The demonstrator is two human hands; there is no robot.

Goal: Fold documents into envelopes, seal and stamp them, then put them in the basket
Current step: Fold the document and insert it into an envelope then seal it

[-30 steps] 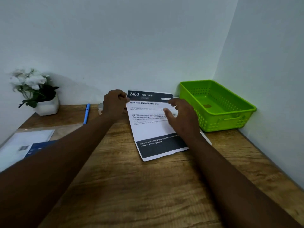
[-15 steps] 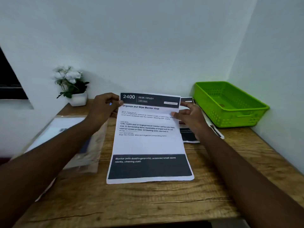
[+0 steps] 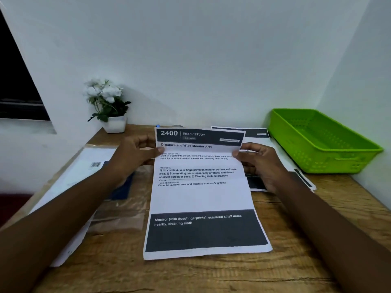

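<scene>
A printed document [image 3: 201,197], white with a dark header and a dark band at the bottom, lies lengthwise on the wooden desk [image 3: 211,273] in front of me. My left hand [image 3: 135,155] pinches its upper left edge and my right hand [image 3: 260,159] pinches its upper right edge, and the top part is lifted and bending toward me. The green plastic basket [image 3: 323,149] stands at the back right against the wall, with nothing visible inside. A clear plastic pack of white envelopes [image 3: 84,178] lies on the left under my left forearm.
More printed sheets [image 3: 281,157] lie behind the document, reaching to the basket. A white pot of white flowers [image 3: 110,108] stands at the back left corner. Walls close the desk at the back and the right. A dark window opening [image 3: 14,87] is on the left.
The document came off the stack and was pulled toward me onto the middle of the desk. Both hands now grip its top corners, and the top edge has begun to curl up.
</scene>
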